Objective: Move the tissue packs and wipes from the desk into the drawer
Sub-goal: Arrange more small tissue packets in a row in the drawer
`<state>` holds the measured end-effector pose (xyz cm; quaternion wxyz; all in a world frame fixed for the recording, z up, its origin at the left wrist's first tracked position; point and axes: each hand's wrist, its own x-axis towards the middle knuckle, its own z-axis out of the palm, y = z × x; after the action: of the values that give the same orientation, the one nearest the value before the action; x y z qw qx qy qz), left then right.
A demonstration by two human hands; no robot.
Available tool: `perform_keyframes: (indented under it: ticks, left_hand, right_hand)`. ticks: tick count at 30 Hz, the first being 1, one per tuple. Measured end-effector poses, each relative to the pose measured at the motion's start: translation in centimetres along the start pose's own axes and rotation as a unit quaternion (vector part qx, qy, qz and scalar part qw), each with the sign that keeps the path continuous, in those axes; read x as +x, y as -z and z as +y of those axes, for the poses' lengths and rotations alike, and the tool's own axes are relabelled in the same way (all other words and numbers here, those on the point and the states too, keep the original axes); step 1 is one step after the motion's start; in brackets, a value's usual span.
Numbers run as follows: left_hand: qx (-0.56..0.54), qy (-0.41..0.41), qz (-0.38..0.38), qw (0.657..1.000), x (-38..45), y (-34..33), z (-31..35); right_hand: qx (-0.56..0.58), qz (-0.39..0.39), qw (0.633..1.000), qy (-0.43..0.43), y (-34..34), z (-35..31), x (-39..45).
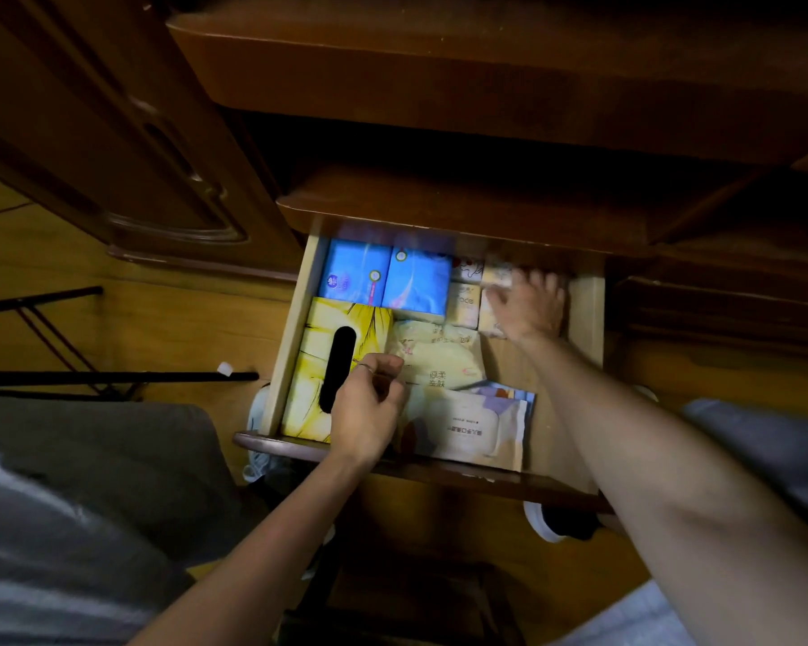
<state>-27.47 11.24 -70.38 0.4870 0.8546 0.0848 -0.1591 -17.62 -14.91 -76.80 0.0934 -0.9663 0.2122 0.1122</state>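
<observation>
The open wooden drawer [584, 319] holds two blue tissue packs [386, 277] at the back left, a yellow tissue pack [313, 366] with a dark slot at the front left, a pale yellow wipes pack [439, 361] in the middle and a white wipes pack [476, 431] at the front. Small cream tissue packs [465, 303] lie at the back right. My left hand [369, 403] has curled fingers at the edge of the pale yellow wipes pack. My right hand [530, 305] lies blurred, fingers spread, over the small packs at the back right.
The dark desk top [439, 72] overhangs the drawer's back. A carved cabinet door [159, 156] stands to the left, with black metal rods [113, 377] on the wooden floor. My knees and white shoes [542, 519] are under the drawer front.
</observation>
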Motion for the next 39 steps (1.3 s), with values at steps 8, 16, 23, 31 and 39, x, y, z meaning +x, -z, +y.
perform_keyframes:
  ticks: [8,16,23,31,39]
  left_hand:
    - [-0.01,-0.003,-0.011,1.0,-0.2,0.2,-0.3]
    - [-0.019,-0.009,-0.01,1.0,0.1,-0.7,-0.1]
    - [-0.015,-0.016,-0.01,1.0,-0.2,-0.4,-0.3]
    - [-0.017,-0.021,-0.011,1.0,-0.4,-0.9,-0.2]
    - [-0.009,-0.018,-0.013,1.0,-0.8,0.2,-0.1]
  right_hand:
    - [-0.049,-0.086,0.984,0.15,-1.3,-1.4,-0.3]
    - [-0.056,-0.035,0.991,0.113,-0.9,3.2,-4.2]
    - [-0.048,0.019,0.995,0.085,-1.6,2.4,-5.0]
    - [0.001,0.012,1.0,0.027,-1.2,3.1,-5.9]
    - [-0.052,0.023,0.997,0.053,-0.1,2.8,-4.9]
